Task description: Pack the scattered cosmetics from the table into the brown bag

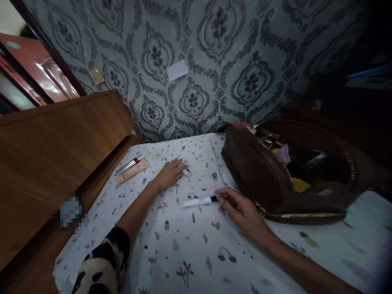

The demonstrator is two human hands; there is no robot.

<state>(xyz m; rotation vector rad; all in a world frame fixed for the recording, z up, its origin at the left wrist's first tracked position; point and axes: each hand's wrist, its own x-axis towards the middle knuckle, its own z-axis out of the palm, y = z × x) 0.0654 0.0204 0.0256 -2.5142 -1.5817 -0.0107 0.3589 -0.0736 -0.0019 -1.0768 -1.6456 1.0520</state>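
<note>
A slim white tube (196,201) with a black cap lies across the printed white cloth (183,241). The fingertips of my right hand (234,204) close on its capped end. Further back, my left hand (170,174) is at a small pale item (186,172), which its fingers partly cover; whether they grip it I cannot tell. To the left of that hand, a beige tube (131,172) lies beside a silver tube with a red band (130,164).
An open brown bag (257,163) full of small items stands at the right. Wooden boards (61,151) border the cloth on the left. Behind rises a patterned wall with a white card (177,70) on it.
</note>
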